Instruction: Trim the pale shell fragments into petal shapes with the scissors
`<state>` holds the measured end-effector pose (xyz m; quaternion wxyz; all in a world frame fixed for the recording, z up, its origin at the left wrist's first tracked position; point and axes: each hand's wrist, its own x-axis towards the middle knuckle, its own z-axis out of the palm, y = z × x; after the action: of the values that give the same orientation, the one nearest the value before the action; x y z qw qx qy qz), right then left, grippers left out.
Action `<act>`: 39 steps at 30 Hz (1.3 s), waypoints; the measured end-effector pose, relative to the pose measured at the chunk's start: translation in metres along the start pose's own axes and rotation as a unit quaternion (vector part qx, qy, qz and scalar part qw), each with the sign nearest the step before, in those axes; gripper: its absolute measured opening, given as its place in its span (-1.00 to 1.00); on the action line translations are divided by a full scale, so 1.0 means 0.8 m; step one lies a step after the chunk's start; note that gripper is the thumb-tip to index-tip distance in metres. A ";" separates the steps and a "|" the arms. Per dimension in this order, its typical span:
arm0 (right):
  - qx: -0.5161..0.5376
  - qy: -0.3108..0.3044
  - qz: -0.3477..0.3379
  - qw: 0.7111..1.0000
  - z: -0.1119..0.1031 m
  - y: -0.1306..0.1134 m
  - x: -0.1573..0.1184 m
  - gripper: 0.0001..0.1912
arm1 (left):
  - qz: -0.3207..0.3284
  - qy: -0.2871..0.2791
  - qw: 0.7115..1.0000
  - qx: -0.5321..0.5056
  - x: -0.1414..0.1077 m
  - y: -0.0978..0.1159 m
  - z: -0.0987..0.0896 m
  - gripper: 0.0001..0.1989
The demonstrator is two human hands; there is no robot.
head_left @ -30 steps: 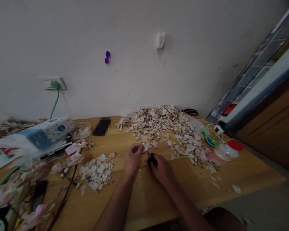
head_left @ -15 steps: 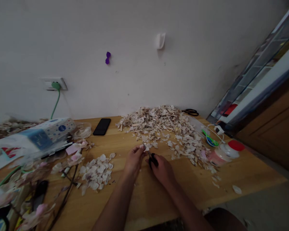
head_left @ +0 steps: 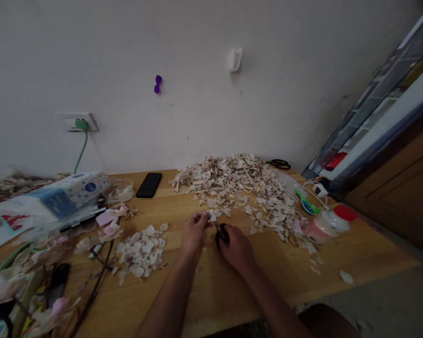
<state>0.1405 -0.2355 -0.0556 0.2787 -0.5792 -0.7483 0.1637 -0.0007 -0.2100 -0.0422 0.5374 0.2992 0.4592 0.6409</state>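
Observation:
Between the thumb and fingers of my left hand [head_left: 194, 226] is a small pale petal [head_left: 212, 216]. My right hand [head_left: 235, 244] grips black-handled scissors [head_left: 223, 234], whose blades point up and left toward the petal. Whether the blades touch it is too small to tell. Behind my hands a large heap of dry pale pieces [head_left: 232, 173] lies against the wall. Left of my left forearm is a smaller pile of rounded whitish petals [head_left: 143, 251] on the wooden table [head_left: 211, 300].
A black phone [head_left: 149, 185] lies near the wall. Artificial flowers [head_left: 111, 230], a dark stem and a tissue pack [head_left: 88, 188] crowd the left. At the right are a red-lidded jar [head_left: 329, 223], a white cable and other black scissors [head_left: 279, 164].
The petal and the fingertips of my left hand have shifted slightly left. The scissors have turned a little in my right hand and also moved slightly left.

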 end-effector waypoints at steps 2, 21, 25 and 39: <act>-0.006 0.002 -0.003 1.000 0.001 0.001 0.000 -0.76 | 0.005 -0.005 1.000 0.003 0.000 0.001 0.000 -0.70; 0.009 -0.001 0.003 1.000 0.003 0.005 0.001 -0.77 | 0.058 -0.026 0.988 0.140 -0.005 0.024 0.000 -0.77; 0.014 0.000 0.014 1.000 0.003 0.006 0.001 -0.80 | 0.011 -0.042 0.998 0.055 -0.007 0.020 0.003 -0.65; 0.004 -0.004 0.003 1.000 0.001 0.003 -0.001 -0.75 | 0.049 -0.051 0.989 0.131 -0.003 0.014 -0.004 -0.69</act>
<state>0.1419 -0.2358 -0.0574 0.2775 -0.5797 -0.7470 0.1702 -0.0078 -0.2127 -0.0327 0.4840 0.4218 0.4957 0.5849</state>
